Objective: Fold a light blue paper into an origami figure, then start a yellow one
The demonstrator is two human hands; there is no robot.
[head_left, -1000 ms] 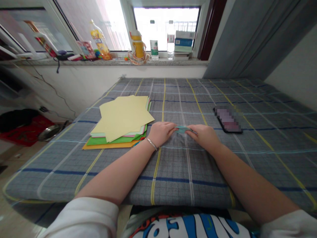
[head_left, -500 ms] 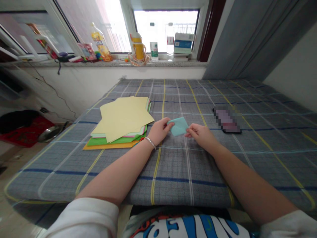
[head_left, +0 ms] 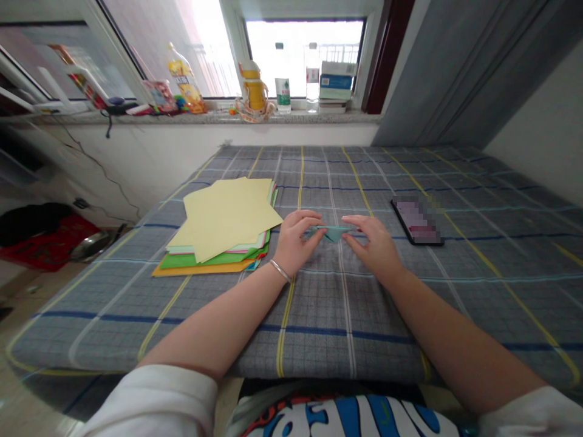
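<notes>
A small folded piece of light blue paper [head_left: 334, 233] is held between both hands, over the middle of the checked cloth. My left hand [head_left: 298, 238] pinches its left end between thumb and fingers; a silver bangle circles that wrist. At the other end, my right hand [head_left: 371, 244] grips the paper with thumb and fingertips. Its broad face is tipped away, so only a narrow, pointed part shows. The fingers hide both ends. Just left of my left hand lies a stack of coloured paper [head_left: 230, 215], with pale yellow sheets on top.
A phone [head_left: 416, 222] lies on the checked cloth [head_left: 314, 303] to the right. Beyond the cloth, the windowsill [head_left: 218, 117] carries a yellow drink bottle [head_left: 186, 79], a yellow water flask [head_left: 255, 88], clear bottles and boxes [head_left: 337, 82]. The cloth's front edge is close to my body.
The blue paper has tilted from showing its flat face to a thin, pointed shape. Both hands have turned, with fingers now along its top edge and thumbs below.
</notes>
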